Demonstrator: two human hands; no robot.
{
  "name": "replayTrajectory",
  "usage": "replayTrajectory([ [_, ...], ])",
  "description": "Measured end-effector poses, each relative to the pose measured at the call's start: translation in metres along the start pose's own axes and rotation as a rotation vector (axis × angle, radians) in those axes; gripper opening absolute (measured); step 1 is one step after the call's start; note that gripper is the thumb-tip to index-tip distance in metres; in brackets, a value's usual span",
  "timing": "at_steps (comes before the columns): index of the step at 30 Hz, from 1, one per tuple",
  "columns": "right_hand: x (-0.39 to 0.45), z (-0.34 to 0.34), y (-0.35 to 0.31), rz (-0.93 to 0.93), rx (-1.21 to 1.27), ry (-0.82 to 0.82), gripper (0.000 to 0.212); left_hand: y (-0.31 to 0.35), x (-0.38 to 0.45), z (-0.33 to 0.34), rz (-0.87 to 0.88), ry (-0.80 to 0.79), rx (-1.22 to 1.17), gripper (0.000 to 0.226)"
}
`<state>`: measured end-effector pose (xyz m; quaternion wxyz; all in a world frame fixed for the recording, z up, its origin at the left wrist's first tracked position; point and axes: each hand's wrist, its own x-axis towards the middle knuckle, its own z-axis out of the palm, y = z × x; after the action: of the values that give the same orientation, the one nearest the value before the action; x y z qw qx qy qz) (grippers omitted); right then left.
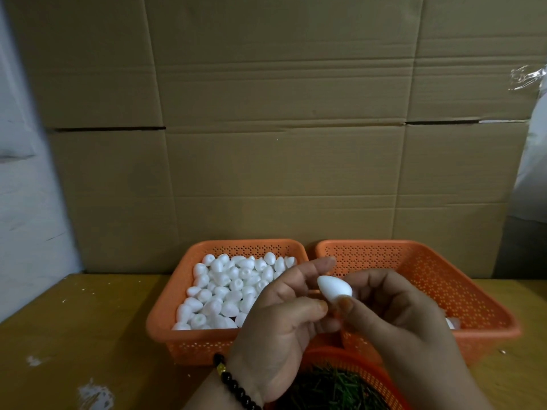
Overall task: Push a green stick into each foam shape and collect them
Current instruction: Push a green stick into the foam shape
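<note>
Over the gap between the baskets, a white egg-shaped foam shape (334, 288) is held between both hands. My right hand (399, 315) pinches its lower end with the thumb on top. My left hand (281, 321), with a black bead bracelet at the wrist, touches it with the forefinger behind and the thumb close by. No green stick shows between the fingers. The left orange basket (165, 329) is full of white foam shapes (231, 288). A round orange basket (370, 368) at the bottom edge holds green sticks (334, 386).
The right orange basket (473, 306) is mostly bare mesh, with one white foam shape (451, 322) peeking out beside my right hand. A flattened cardboard wall (266, 143) stands right behind the baskets. The yellow tabletop (74, 335) stretches to the left with white specks.
</note>
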<state>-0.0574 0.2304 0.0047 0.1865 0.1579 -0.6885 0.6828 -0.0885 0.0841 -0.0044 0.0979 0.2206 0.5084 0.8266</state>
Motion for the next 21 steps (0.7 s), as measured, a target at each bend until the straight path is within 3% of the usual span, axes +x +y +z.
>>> replayTrajectory([
  [9, 0.002, -0.002, 0.002, 0.158, 0.24, -0.05, 0.02, 0.001, -0.003, 0.002, 0.06, -0.001, 0.153, 0.028],
  [12, 0.002, -0.003, 0.004, 0.098, 0.136, -0.008, 0.022, 0.002, -0.001, 0.002, 0.017, 0.058, 0.112, 0.03],
  [16, -0.001, -0.003, 0.012, -0.05, -0.214, 0.045, 0.058, 0.001, -0.001, 0.004, -0.123, 0.049, -0.17, 0.033],
  [19, -0.002, -0.001, 0.014, -0.192, -0.397, 0.078, 0.055, -0.005, -0.001, 0.008, -0.302, -0.008, -0.408, 0.051],
  [21, -0.002, 0.001, 0.013, -0.261, -0.48, 0.104, 0.052, -0.011, -0.001, 0.011, -0.377, -0.036, -0.441, 0.054],
])
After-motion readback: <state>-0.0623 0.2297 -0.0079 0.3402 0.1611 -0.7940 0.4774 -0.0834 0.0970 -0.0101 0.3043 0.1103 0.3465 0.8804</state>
